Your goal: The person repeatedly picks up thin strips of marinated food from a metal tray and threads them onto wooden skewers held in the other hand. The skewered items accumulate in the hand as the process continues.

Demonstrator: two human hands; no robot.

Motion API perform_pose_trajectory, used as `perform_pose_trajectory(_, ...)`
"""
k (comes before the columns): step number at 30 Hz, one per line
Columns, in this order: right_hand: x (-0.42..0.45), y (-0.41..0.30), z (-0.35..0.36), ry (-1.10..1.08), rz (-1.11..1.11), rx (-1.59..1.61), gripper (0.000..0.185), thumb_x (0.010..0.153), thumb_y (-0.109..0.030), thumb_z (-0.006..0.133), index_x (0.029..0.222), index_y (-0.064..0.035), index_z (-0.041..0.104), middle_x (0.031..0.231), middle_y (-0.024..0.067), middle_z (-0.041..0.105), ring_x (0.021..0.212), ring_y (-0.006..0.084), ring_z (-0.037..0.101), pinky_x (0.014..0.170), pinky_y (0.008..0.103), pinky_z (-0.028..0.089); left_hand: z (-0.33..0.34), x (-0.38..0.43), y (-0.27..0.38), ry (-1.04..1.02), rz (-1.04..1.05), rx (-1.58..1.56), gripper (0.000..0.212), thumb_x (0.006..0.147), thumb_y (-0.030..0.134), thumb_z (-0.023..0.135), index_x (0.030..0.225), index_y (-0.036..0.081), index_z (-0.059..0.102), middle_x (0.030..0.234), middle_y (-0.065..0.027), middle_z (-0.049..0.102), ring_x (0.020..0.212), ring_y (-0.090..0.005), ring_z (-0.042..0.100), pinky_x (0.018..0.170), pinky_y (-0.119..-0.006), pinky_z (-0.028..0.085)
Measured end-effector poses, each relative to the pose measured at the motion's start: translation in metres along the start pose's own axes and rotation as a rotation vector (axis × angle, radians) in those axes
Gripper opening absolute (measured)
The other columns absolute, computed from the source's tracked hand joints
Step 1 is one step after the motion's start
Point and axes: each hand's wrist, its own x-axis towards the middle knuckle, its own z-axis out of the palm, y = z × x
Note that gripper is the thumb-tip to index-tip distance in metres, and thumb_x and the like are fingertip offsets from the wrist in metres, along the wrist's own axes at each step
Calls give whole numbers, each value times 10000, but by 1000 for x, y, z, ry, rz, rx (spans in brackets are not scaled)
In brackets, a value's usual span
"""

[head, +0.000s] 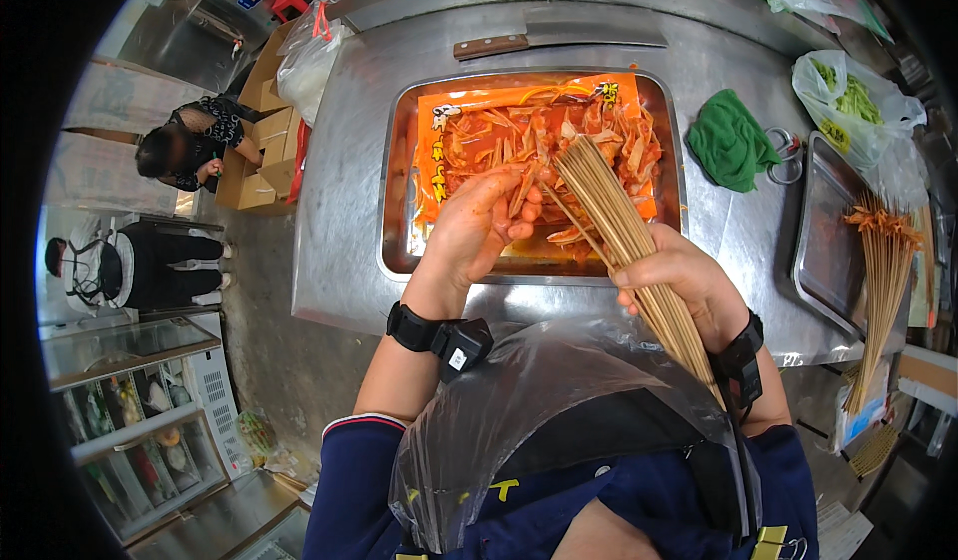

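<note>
A thick bundle of thin wooden skewers point(610, 208) is gripped in my right hand point(677, 279), with one or two skewers angled out toward the left. My left hand point(486, 219) pinches a piece of red-sauced food point(524, 189) close to the tip of a stray skewer; whether the skewer pierces it I cannot tell. Both hands are over a metal tray point(677, 148). In the tray lies an orange printed plastic bag point(430, 148), and strips of sauced food point(524, 137) are spread over it. Reddish liquid covers part of the tray's bottom.
Behind the tray lies a cleaver point(561, 42). To the right are a green cloth point(730, 141), scissors point(784, 156), a second tray point(812, 260), loaded skewers point(883, 275) and a bag of green vegetables point(857, 103). One person point(198, 144) is beside cardboard boxes point(273, 148); another point(142, 264) stands farther left.
</note>
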Motion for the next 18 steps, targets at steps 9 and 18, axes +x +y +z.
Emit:
perform_pose_trajectory(9, 6, 3, -5, -103, -17, 11, 423, 730, -36, 648, 1120, 48, 508, 744, 83, 596, 585, 127, 610, 506, 237, 495, 7, -3, 1, -31, -67, -52, 320, 1012, 242, 354, 1050, -10, 548, 715, 22, 443, 539, -44, 301, 450, -179, 240)
perform_pose_trajectory(18, 6, 5, -3, -118, -46, -22, 438, 720, -72, 648, 1127, 31, 525, 742, 60, 603, 585, 105, 602, 506, 226, 483, 18, -1, -4, 104, -14, 150, 348, 985, 339, 433, 825, 49, 538, 571, 84, 308, 443, -25, 207, 393, -186, 175)
